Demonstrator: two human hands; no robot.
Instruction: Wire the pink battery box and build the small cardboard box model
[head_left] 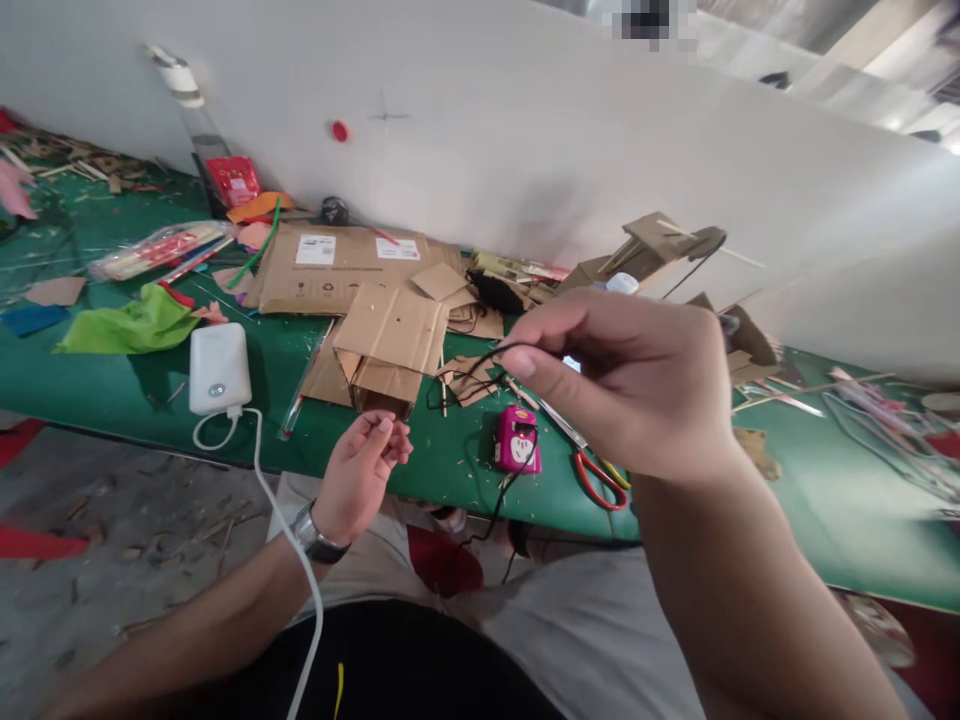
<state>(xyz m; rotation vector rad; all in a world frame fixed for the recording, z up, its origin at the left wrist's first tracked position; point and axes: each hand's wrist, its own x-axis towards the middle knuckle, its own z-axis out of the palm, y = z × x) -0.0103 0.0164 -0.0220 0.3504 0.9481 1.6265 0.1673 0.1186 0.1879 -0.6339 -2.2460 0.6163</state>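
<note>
My right hand (637, 375) is raised over the table, thumb and forefinger pinched on a black cord (480, 362). Loose loops of the cord hang toward the right side of a small folded cardboard box (394, 325). At the front edge of the table, my left hand (364, 465) is closed, its fingertips together just below the box's open end. Whatever lies between those fingertips, if anything, is too small to make out. Cardboard scraps (472, 380) lie under the cord, between the two hands.
A pink power socket (517, 440) and red-handled scissors (600, 482) lie near the front edge. To the left are a white power bank (219, 368) with its cable and green cloth (135, 322). Behind stand a flat carton (330, 270) and a cardboard model (660, 245).
</note>
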